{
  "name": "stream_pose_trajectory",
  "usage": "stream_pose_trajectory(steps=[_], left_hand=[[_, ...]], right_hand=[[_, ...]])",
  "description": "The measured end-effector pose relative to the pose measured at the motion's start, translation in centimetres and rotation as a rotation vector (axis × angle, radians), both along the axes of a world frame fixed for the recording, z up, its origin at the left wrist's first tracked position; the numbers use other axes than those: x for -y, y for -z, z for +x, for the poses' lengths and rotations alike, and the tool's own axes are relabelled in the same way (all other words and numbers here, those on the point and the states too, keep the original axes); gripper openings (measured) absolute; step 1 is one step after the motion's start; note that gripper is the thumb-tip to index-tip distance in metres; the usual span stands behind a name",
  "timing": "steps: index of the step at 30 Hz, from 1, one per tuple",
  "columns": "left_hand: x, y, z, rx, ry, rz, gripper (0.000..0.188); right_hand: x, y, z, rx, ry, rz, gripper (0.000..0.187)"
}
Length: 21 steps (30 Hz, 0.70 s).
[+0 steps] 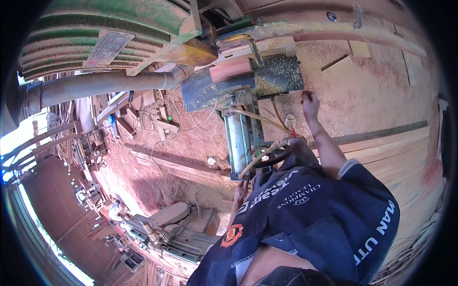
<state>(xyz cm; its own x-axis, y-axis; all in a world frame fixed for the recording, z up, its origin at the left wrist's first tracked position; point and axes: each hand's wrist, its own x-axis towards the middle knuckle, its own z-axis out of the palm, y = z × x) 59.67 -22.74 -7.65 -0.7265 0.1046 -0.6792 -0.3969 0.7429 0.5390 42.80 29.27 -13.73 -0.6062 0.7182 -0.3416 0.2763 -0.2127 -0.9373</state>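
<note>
My right hand (311, 106) hangs apart from the machine, just past the right end of a dark blue steel table (279, 78) strewn with wood chips. Its fingers are curled in, and what they hold, if anything, is hidden. Partly covered by my shirt, my left hand (242, 190) is down beside the near end of a silver pneumatic cylinder (238, 143); its fingers cannot be made out. On the table lies a reddish wooden block (231, 70) against a pale wooden fence (276, 46). A yellow-and-dark curved arm (256, 51) reaches over the fence.
A green ribbed motor housing (109, 21) and a grey duct pipe (105, 88) stand at the upper left. Hoses (262, 119) run close to my body. Long boards (391, 152) lie at right, wood offcuts (164, 125) at left. Another person (116, 209) is far off at lower left.
</note>
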Motion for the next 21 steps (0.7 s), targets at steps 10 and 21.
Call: stream_pose_trajectory(steps=[10,21], left_hand=[[-0.3,-0.7,-4.9,-0.065,-0.257,-0.025,0.057],[-1.1,-0.5,-0.8,0.212,-0.501,0.037,0.059]], right_hand=[[-6.8,-15.5,-15.7,0.3,-0.196,0.545,0.077],[-19.4,-10.4,-2.4,0.144,-0.087,0.263,0.059]])
